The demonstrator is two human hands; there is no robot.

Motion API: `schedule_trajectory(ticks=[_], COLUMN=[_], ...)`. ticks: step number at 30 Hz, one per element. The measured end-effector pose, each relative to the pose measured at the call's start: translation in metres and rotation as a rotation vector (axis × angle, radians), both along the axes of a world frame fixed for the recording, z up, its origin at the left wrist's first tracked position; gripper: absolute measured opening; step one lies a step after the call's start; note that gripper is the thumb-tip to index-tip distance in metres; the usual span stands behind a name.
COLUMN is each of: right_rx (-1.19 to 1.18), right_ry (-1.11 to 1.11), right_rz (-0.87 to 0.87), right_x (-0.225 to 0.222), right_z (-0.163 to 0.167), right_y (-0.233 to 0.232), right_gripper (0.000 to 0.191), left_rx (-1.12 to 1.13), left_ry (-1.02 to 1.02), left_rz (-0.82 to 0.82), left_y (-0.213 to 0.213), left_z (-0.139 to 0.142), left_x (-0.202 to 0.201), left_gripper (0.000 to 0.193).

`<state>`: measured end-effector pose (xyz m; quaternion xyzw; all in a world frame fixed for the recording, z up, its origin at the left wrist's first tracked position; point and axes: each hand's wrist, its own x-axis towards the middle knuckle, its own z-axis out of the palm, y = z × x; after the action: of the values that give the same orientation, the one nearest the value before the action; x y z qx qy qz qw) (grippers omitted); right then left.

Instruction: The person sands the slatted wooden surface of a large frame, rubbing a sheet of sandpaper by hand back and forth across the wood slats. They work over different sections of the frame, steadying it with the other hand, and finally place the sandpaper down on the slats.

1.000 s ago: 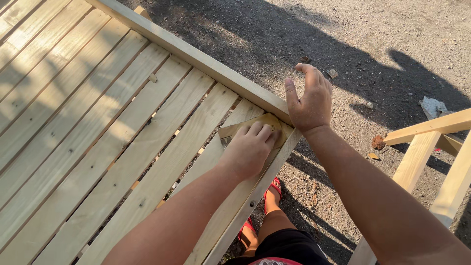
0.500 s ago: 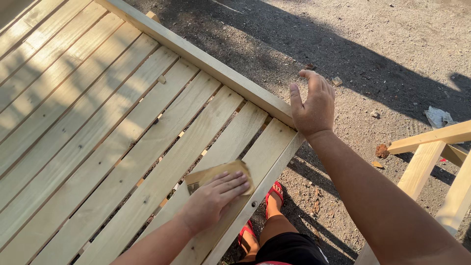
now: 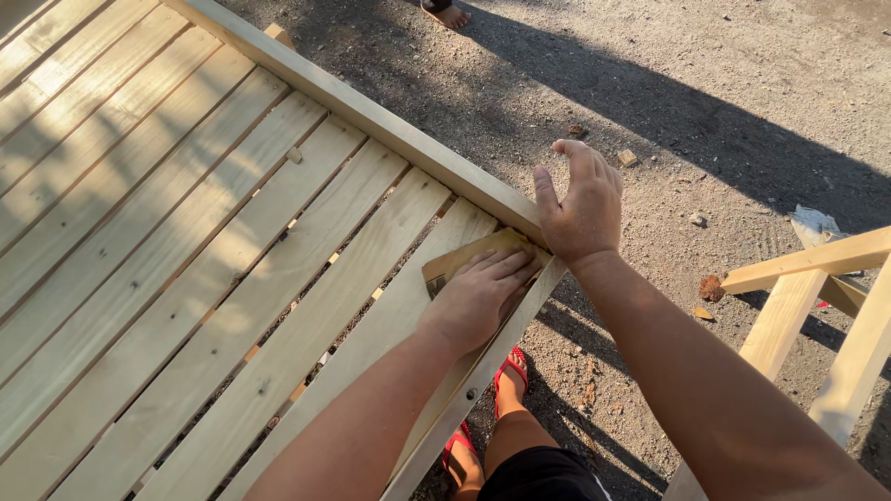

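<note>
Now two hands [image 3: 583, 209]: left fingers [image 3: 506, 269] flat on one sandpaper sheet [image 3: 464, 258], right spread

packages: none | labels: none | signs: none | screens: none | nearest doubtful item: crumpled whitish scrap [image 3: 814, 223] on the gravel ground [image 3: 705, 83] at right, just above the wooden frame [image 3: 798, 264]; too small to tell whether wrapper or paper
</note>
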<state>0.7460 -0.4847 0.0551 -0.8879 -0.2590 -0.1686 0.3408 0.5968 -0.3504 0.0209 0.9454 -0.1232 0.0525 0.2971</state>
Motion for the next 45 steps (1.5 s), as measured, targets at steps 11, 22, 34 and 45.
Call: schedule_trajectory(ticks=[11,22,34,45], right_rx=[0.013,-0.088,-0.498,-0.647], right_ry=[0.028,0.010,0.252,0.336], right_rz=[-0.008,0.063,0.017,-0.009], right_x=[0.000,-0.001,-0.009,-0.009], right_z=[0.004,0.006,0.027,0.022], right_y=[0.003,0.005,0.022,0.023], right_gripper=[0.041,0.040,0.048,0.050], left_rx=[0.021,0.106,0.103,-0.061], left_ry=[0.048,0.056,0.153,0.019], left_rz=[-0.047,-0.019,0.165,0.154], left_y=[0.031,0.020,0.095,0.048], left_z=[0.023,0.012,0.004,0.013], left_x=[-0.138,-0.053,-0.215,-0.023], left_gripper=[0.052,0.047,0.045,0.041])
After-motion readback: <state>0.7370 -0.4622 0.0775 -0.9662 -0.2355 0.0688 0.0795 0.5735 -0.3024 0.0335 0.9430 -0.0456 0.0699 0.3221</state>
